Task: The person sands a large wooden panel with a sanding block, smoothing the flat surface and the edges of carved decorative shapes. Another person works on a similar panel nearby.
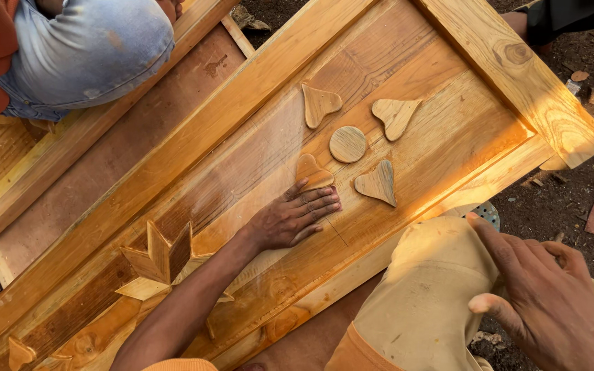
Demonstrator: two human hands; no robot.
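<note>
On the door panel (pixel 448 130), four hearts ring the disc (pixel 348 144); my left hand (pixel 293 218) lies below-left of the disc.

The left hand (pixel 293 218) lies flat on a wooden door panel (pixel 256 144), fingertips touching a heart-shaped piece (pixel 313 172). Three more hearts (pixel 320 104) ring a round disc (pixel 348 144). The right hand (pixel 544 295) rests on a tan-clad knee (pixel 424 288). A star inlay (pixel 159 261) sits near the forearm.
</note>
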